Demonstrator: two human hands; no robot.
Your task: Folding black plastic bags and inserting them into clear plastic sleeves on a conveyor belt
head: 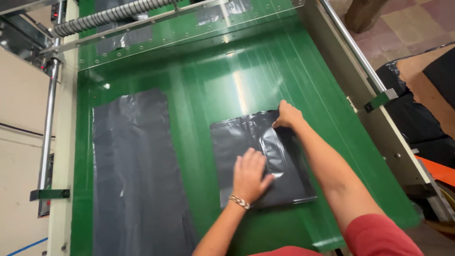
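Note:
A folded black plastic bag (232,142) lies on the green conveyor belt (199,85), right of centre. My left hand (250,174) presses flat on the bag's middle, fingers together, a beaded bracelet on the wrist. My right hand (287,116) pinches the bag's far right corner and a glossy flap (272,149) is folded over between the two hands. A long flat black plastic bag (135,175) lies stretched out on the belt's left side, away from both hands.
A clear plastic guard (189,26) and a ribbed grey hose (104,16) cross the belt's far end. Metal rails (353,47) run along the right side. Black bags (412,118) and an orange part (438,168) sit beyond the machine's right edge.

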